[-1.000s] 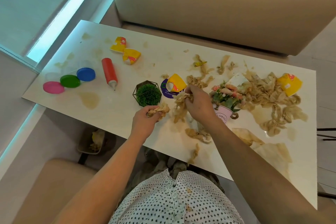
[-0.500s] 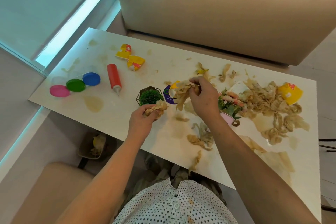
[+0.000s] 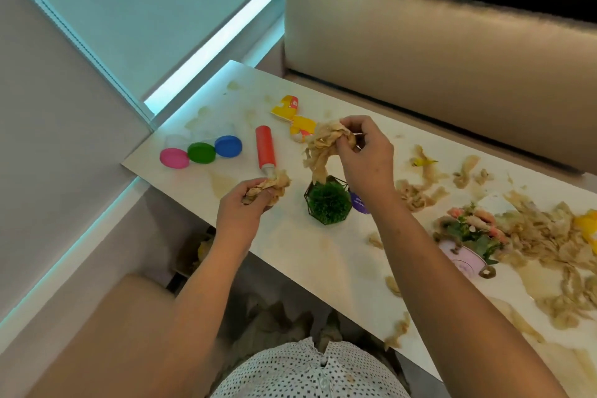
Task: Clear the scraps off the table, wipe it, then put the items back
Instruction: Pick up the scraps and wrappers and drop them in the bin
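My left hand (image 3: 240,212) grips a wad of beige scraps (image 3: 269,187) just above the near edge of the white table (image 3: 310,255). My right hand (image 3: 368,157) holds a second clump of scraps (image 3: 323,147) lifted above the table, with strands hanging down toward the green moss ball in its wire holder (image 3: 329,202). Many more beige scraps (image 3: 542,236) lie spread over the right half of the table, beside brown wet stains.
On the left stand a pink lid (image 3: 174,158), a green lid (image 3: 201,152), a blue lid (image 3: 228,146) and a red squeeze bottle (image 3: 265,148). Yellow wrappers (image 3: 292,115) lie behind. A pink flower pot (image 3: 468,241) sits right. A bin (image 3: 197,252) stands under the table.
My right hand has lifted its clump of scraps from the table and carried it up and to the left, over the moss ball. My left hand keeps its wad.
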Motion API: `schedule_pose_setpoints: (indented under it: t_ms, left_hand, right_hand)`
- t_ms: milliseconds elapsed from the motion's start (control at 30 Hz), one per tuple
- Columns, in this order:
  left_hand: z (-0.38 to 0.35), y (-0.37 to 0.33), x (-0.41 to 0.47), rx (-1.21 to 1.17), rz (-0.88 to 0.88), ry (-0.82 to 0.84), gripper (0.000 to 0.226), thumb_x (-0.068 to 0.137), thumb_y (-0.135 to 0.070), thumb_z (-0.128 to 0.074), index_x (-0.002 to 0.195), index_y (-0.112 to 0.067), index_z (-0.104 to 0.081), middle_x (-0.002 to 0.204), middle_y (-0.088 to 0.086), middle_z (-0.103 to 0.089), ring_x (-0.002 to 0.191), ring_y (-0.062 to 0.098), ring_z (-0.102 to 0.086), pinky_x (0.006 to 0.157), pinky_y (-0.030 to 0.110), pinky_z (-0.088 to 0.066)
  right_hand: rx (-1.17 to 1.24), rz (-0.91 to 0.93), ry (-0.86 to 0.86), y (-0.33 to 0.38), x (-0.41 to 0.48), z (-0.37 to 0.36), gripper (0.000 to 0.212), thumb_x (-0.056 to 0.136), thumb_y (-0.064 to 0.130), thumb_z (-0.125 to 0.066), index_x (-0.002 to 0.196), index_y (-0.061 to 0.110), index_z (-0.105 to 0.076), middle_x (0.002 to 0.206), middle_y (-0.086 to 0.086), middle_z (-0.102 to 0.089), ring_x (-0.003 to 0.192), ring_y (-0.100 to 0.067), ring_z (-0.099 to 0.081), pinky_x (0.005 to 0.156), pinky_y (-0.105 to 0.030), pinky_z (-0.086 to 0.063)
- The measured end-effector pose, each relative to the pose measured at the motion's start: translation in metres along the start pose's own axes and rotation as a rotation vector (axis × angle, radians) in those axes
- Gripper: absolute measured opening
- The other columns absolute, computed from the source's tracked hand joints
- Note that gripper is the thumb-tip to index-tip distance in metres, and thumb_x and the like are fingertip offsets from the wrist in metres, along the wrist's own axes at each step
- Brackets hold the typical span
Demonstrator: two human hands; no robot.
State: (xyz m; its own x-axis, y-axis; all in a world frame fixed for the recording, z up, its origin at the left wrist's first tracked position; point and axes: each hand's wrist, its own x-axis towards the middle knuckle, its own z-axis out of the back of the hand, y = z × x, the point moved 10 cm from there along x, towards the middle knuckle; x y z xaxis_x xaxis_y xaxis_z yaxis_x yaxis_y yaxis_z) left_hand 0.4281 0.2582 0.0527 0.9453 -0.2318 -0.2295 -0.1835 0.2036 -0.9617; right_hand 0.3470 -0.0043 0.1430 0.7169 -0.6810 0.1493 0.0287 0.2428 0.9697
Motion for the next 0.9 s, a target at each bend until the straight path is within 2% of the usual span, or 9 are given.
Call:
schedule_pose_setpoints:
  t_ms: [133,300,400,467,567,667,800,900]
  left_hand:
    - [0.064,0.005,0.027,-0.047,0.031,-0.077,0.019,0.098,-0.016,-0.069,0.113,-0.026,-0.074,0.111,-0.003,-0.075,0.102,0.013,-0.073,0.090,0.028,-0.060]
    - [0.159,0.040,0.070,-0.067,0.126,-0.142,0.018,0.096,-0.015,-0.072,0.112,-0.024,-0.076,0.112,0.002,-0.076,0.103,0.017,-0.074,0.093,0.036,-0.060]
    - [0.209,0.056,0.089,-0.090,0.199,-0.178,0.018,0.096,-0.014,-0.071,0.112,-0.021,-0.074,0.110,-0.001,-0.075,0.100,0.014,-0.074,0.089,0.027,-0.060]
    - [0.246,0.069,0.101,-0.091,0.241,-0.203,0.017,0.096,-0.015,-0.071,0.112,-0.020,-0.074,0.107,-0.002,-0.075,0.099,0.013,-0.073,0.087,0.024,-0.060]
    - [0.297,0.101,0.114,-0.033,0.325,-0.244,0.012,0.093,-0.024,-0.076,0.098,-0.035,-0.075,0.105,-0.005,-0.076,0.101,0.015,-0.073,0.093,0.036,-0.059]
    - [0.336,0.138,0.121,-0.009,0.439,-0.305,0.013,0.094,-0.027,-0.075,0.099,-0.039,-0.074,0.108,-0.005,-0.076,0.103,0.016,-0.072,0.094,0.043,-0.060]
    - [0.370,0.189,0.133,0.005,0.520,-0.361,0.015,0.093,-0.028,-0.075,0.106,-0.035,-0.073,0.110,-0.005,-0.075,0.104,0.014,-0.072,0.094,0.042,-0.060]
    - [0.386,0.245,0.147,0.019,0.576,-0.401,0.013,0.094,-0.026,-0.075,0.105,-0.033,-0.073,0.108,-0.005,-0.077,0.102,0.014,-0.073,0.095,0.043,-0.060]
  right_hand:
    - [0.008,0.012,0.079,0.014,0.007,-0.078,0.017,0.094,0.012,-0.066,0.105,0.025,-0.068,0.096,0.014,-0.069,0.083,-0.003,-0.065,0.077,-0.023,-0.057]
    - [0.016,0.007,0.217,0.019,0.005,-0.198,0.016,0.094,0.009,-0.067,0.105,0.021,-0.068,0.096,0.009,-0.069,0.080,-0.003,-0.064,0.075,-0.022,-0.057]
    - [0.001,-0.019,0.297,0.015,-0.001,-0.269,0.020,0.092,0.008,-0.068,0.102,0.026,-0.067,0.096,0.008,-0.070,0.085,-0.010,-0.068,0.078,-0.030,-0.060]
    - [0.014,-0.044,0.357,0.011,-0.008,-0.320,0.024,0.091,0.007,-0.068,0.100,0.028,-0.067,0.093,0.012,-0.070,0.085,-0.010,-0.068,0.079,-0.030,-0.059]
    - [0.004,-0.059,0.449,0.004,-0.023,-0.388,0.019,0.091,0.010,-0.068,0.101,0.027,-0.068,0.092,0.012,-0.070,0.083,-0.008,-0.067,0.076,-0.024,-0.056]
    - [-0.020,-0.099,0.558,-0.018,-0.043,-0.446,0.015,0.092,0.013,-0.067,0.102,0.025,-0.069,0.091,0.009,-0.070,0.083,-0.010,-0.066,0.073,-0.023,-0.055]
    - [-0.092,-0.146,0.686,-0.066,-0.072,-0.511,0.018,0.094,0.014,-0.066,0.105,0.029,-0.067,0.099,0.015,-0.069,0.092,-0.001,-0.064,0.077,-0.014,-0.049]
    - [-0.135,-0.153,0.741,-0.118,-0.094,-0.553,0.018,0.094,0.016,-0.064,0.108,0.027,-0.065,0.101,0.014,-0.068,0.095,-0.002,-0.064,0.081,-0.018,-0.053]
